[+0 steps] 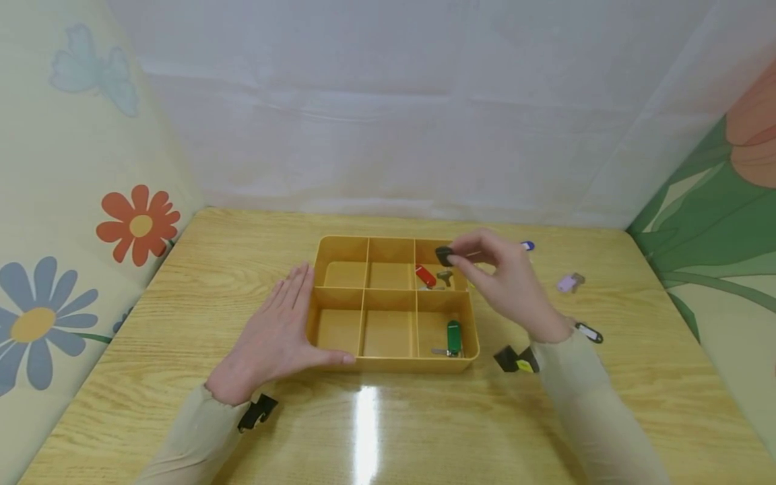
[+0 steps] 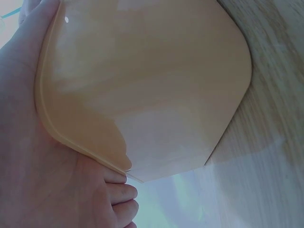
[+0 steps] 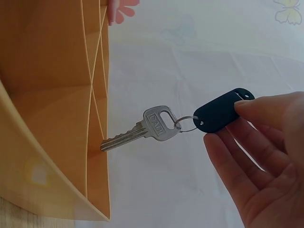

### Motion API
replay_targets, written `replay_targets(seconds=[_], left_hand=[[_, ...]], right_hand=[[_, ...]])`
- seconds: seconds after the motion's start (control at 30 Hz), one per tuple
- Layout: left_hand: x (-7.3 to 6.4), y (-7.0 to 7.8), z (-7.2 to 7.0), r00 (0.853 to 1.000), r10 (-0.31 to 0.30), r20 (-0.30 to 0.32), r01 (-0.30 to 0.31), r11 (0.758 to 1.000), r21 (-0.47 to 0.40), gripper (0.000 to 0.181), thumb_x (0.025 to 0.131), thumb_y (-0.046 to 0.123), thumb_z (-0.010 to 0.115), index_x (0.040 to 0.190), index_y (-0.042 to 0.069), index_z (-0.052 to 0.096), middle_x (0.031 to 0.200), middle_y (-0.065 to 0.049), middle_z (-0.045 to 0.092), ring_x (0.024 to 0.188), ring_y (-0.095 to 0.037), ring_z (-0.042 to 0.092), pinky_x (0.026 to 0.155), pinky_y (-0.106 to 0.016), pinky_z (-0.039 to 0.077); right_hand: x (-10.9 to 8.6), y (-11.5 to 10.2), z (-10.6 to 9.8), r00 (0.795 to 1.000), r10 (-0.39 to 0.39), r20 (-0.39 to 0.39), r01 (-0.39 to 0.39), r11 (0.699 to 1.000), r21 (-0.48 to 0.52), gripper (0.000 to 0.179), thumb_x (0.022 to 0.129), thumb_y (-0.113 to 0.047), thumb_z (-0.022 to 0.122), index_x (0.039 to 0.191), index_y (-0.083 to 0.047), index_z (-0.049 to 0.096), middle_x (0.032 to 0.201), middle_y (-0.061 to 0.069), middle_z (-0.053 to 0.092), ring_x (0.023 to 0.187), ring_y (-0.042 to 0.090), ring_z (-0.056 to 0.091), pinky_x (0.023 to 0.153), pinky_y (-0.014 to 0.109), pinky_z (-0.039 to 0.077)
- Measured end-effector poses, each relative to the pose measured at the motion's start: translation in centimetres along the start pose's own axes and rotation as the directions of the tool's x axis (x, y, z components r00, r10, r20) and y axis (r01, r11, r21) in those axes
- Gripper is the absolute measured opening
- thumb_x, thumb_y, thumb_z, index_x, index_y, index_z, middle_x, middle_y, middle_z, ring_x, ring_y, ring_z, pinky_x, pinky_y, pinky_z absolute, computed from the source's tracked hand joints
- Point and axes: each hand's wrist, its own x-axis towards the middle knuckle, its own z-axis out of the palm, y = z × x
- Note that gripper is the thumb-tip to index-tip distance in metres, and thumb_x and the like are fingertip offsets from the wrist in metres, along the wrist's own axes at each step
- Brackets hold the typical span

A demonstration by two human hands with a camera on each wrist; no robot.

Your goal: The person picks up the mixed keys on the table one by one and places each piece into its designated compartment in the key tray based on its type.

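My right hand (image 1: 500,283) pinches a dark key tag (image 3: 221,111) between thumb and fingers, above the back right compartment of a yellow six-compartment box (image 1: 388,364). From the tag's ring hangs a silver key (image 3: 161,123), its blade close to the box rim in the right wrist view. A red key tag (image 1: 426,275) lies in that same compartment. The front right one holds a green key tag (image 1: 454,337) with a key. Against the box's left side rests my left hand (image 1: 275,333), fingers straight, thumb along the front rim.
On the table (image 1: 424,431), right of the box, are a blue tag (image 1: 528,246), a lilac tag (image 1: 567,283) with a key, and a black tag (image 1: 589,332). A white cloth (image 1: 388,135) hangs behind; patterned panels flank both sides.
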Motion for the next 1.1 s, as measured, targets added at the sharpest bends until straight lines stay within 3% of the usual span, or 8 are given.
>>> replay_targets(seconds=[0.27,0.5,1.1], left_hand=[[0.0,0.0,0.0,1.0,0.001,0.003,-0.001,1.0,0.013,0.148,0.066,0.098,0.051,0.16,0.003,-0.012,0.167,-0.017,-0.01,0.154,-0.036,0.002,0.124,-0.05,0.009],[0.0,0.0,0.1,1.0,0.002,0.0,-0.002,1.0,0.017,0.148,0.065,0.099,0.051,0.16,0.004,-0.011,0.167,-0.016,-0.009,0.154,-0.035,0.002,0.124,-0.051,0.01],[0.1,0.0,0.1,1.0,0.001,0.012,-0.001,1.0,0.015,0.148,0.066,0.098,0.051,0.16,0.004,-0.013,0.167,-0.016,-0.012,0.154,-0.03,-0.005,0.124,-0.05,0.007]], right_hand=[[0.4,-0.1,0.1,1.0,0.005,0.01,-0.005,1.0,-0.004,0.016,0.093,0.001,0.073,0.107,-0.004,0.071,0.104,0.003,0.073,0.092,0.016,0.07,0.081,0.029,0.06],[0.5,0.1,0.2,1.0,-0.005,0.012,0.006,1.0,-0.005,0.016,0.092,0.0,0.074,0.107,-0.005,0.071,0.104,0.001,0.073,0.091,0.014,0.07,0.079,0.035,0.061],[1.2,0.0,0.4,0.999,-0.041,0.007,0.041,0.999,0.007,0.016,0.093,0.001,0.074,0.108,-0.004,0.071,0.104,0.001,0.073,0.09,0.014,0.07,0.078,0.03,0.061]])
